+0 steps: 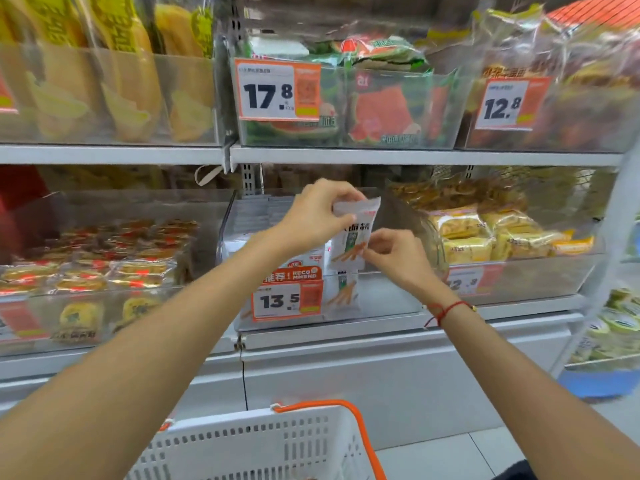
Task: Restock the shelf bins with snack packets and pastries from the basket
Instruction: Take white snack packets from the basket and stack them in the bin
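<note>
Both forearms were bare from the bottom edge of the frame up to the hands, with no sleeve showing on either one. The left hand (pixel 317 216) carried no ring, watch or band that could be seen. The right hand (pixel 394 256) was likewise free of rings, but its wrist wore a thin red string bracelet (pixel 446 311), knotted so that a short loose end hung off on the inner side, and a small gold-coloured bead sat on the cord at the outer side of the wrist
</note>
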`<state>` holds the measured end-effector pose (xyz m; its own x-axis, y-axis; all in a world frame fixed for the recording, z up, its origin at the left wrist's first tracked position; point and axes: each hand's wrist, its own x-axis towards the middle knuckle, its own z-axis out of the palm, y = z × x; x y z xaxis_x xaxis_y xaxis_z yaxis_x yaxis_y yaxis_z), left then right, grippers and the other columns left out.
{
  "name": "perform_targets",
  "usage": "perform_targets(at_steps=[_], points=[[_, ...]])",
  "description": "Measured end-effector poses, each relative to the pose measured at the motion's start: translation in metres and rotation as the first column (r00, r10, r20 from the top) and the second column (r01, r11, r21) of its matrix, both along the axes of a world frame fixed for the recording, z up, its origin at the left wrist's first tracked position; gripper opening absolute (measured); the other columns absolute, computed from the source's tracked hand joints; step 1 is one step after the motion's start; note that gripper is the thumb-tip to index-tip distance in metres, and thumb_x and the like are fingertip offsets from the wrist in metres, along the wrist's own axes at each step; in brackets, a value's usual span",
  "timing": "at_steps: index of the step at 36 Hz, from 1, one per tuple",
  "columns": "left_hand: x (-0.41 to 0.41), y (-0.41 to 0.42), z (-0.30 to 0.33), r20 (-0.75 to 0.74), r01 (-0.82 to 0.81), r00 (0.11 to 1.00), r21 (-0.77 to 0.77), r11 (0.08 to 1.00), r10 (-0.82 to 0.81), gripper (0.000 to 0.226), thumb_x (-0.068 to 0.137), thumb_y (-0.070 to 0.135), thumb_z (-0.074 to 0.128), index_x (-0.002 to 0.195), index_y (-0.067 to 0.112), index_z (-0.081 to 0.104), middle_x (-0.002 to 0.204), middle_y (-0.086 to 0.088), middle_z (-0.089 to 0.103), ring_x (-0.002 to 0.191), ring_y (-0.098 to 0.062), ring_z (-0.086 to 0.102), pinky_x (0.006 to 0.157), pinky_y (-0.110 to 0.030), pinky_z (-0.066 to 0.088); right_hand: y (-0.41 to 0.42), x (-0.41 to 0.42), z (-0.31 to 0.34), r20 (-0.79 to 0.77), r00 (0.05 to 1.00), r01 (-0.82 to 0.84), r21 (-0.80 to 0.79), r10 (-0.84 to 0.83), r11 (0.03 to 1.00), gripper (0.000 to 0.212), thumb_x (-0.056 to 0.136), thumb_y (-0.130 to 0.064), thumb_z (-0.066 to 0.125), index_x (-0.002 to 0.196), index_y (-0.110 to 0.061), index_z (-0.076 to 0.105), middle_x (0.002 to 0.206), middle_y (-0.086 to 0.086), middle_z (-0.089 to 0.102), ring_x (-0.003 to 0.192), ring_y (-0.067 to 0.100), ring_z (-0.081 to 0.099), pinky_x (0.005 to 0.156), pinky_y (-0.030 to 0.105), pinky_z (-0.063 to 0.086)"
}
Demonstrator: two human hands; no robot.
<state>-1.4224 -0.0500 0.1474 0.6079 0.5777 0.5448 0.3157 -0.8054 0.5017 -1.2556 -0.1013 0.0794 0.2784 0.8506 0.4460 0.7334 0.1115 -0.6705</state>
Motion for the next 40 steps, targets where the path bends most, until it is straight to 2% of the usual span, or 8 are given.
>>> perform_targets(at_steps=[7, 13, 16, 22, 26, 29, 33, 40], points=[[0.004, 0.015, -0.016, -0.361, -0.146, 0.916, 0.11, 0.983, 0.177, 0.023, 0.095, 0.021, 0.057, 0.112, 0.027, 0.071, 0.113, 0.001, 0.071, 0.104, -0.02, 0.064, 0.091, -0.039, 0.049, 0.011, -0.004, -0.002, -0.013, 0.997, -0.08, -0.154, 0.079, 0.985, 0.024, 0.079, -0.024, 0.076, 0.103, -0.021, 0.073, 0.089, -0.001, 0.075, 0.087, 0.013, 0.07, 0.085, 0.041, 0.056], [0.002, 0.015, -0.011, -0.402, -0.181, 0.864, 0.314, 0.932, 0.303, 0.018, 0.091, 0.029, 0.064, 0.107, 0.026, 0.073, 0.102, 0.006, 0.073, 0.1, -0.016, 0.064, 0.095, -0.035, 0.039, 0.017, -0.005, 0.002, 0.117, 0.989, -0.064, -0.236, 0.094, 0.969, 0.011, 0.089, -0.023, 0.065, 0.096, -0.019, 0.072, 0.085, 0.002, 0.072, 0.085, 0.02, 0.068, 0.081, 0.039, 0.055], [0.004, 0.016, -0.004, -0.43, -0.182, 0.849, 0.31, 0.933, 0.309, 0.019, 0.091, 0.03, 0.064, 0.107, 0.025, 0.073, 0.106, 0.005, 0.072, 0.103, -0.017, 0.063, 0.091, -0.035, 0.042, 0.021, -0.001, 0.006, 0.212, 0.976, 0.002, -0.236, 0.05, 0.972, 0.018, 0.09, -0.02, 0.059, 0.095, -0.034, 0.07, 0.077, -0.002, 0.069, 0.082, 0.024, 0.066, 0.077, 0.04, 0.054], [0.01, 0.02, -0.01, -0.462, -0.162, 0.842, 0.276, 0.948, 0.278, 0.021, 0.093, 0.029, 0.061, 0.111, 0.026, 0.071, 0.108, 0.004, 0.072, 0.104, -0.015, 0.063, 0.087, -0.031, 0.04, 0.023, 0.007, 0.005, 0.053, 0.998, 0.039, -0.322, -0.023, 0.946, 0.01, 0.083, -0.028, 0.074, 0.089, -0.02, 0.073, 0.087, 0.002, 0.066, 0.09, 0.019, 0.061, 0.088, 0.035, 0.049], [0.014, 0.021, -0.014, -0.448, -0.168, 0.842, 0.311, 0.935, 0.3, 0.023, 0.097, 0.026, 0.056, 0.116, 0.027, 0.069, 0.112, 0.004, 0.071, 0.108, -0.017, 0.061, 0.095, -0.035, 0.037, 0.03, 0.006, 0.01, 0.052, 0.996, 0.087, -0.463, -0.071, 0.882, 0.025, 0.079, -0.028, 0.077, 0.071, -0.01, 0.062, 0.076, 0.008, 0.056, 0.076, 0.02, 0.057, 0.071, 0.03, 0.043], [0.014, 0.023, -0.016, -0.434, -0.168, 0.849, 0.317, 0.933, 0.301, 0.024, 0.098, 0.024, 0.054, 0.116, 0.027, 0.07, 0.113, 0.003, 0.071, 0.107, -0.017, 0.061, 0.095, -0.035, 0.037, 0.032, 0.004, 0.014, 0.003, 0.999, 0.034, -0.51, -0.038, 0.86, 0.025, 0.079, -0.022, 0.078, 0.094, -0.002, 0.074, 0.085, 0.006, 0.065, 0.084, 0.018, 0.062, 0.081, 0.032, 0.051], [0.012, 0.026, -0.012, -0.409, -0.18, 0.855, 0.341, 0.923, 0.318, 0.024, 0.097, 0.025, 0.054, 0.113, 0.029, 0.071, 0.11, 0.004, 0.072, 0.104, -0.018, 0.061, 0.088, -0.034, 0.04, 0.032, -0.005, 0.018, -0.139, 0.99, -0.077, -0.508, 0.007, 0.858, 0.023, 0.077, -0.01, 0.078, 0.098, -0.004, 0.073, 0.099, 0.009, 0.072, 0.094, 0.02, 0.068, 0.093, 0.035, 0.053], [0.007, 0.036, -0.012, -0.486, -0.206, 0.839, 0.136, 0.969, 0.246, 0.021, 0.088, 0.022, 0.066, 0.106, 0.028, 0.075, 0.11, 0.009, 0.071, 0.104, -0.013, 0.061, 0.069, -0.026, 0.04, 0.044, -0.014, 0.016, 0.0, 1.0, 0.019, -0.55, -0.023, 0.835, 0.022, 0.074, -0.014, 0.081, 0.093, -0.007, 0.074, 0.096, 0.008, 0.071, 0.089, 0.019, 0.065, 0.081, 0.032, 0.055]])
